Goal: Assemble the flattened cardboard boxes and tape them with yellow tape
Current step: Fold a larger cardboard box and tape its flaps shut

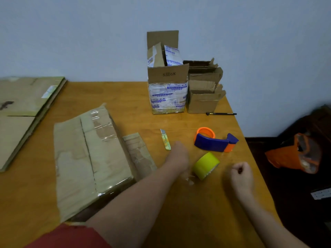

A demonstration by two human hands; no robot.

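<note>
A person's left hand (179,154), blurred, is stretched over a wooden table (197,212) just left of a yellow tape roll (206,165). The right hand (241,174) is fisted to the roll's right. Flattened cardboard (89,158) lies at left, with open boxes (168,90) at the far edge.

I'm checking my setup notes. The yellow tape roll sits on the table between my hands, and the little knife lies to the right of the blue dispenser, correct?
Not quite. The head view shows the knife to the left of the blue dispenser, not the right. The yellow tape roll does sit on the table between your left hand and right hand.
</note>
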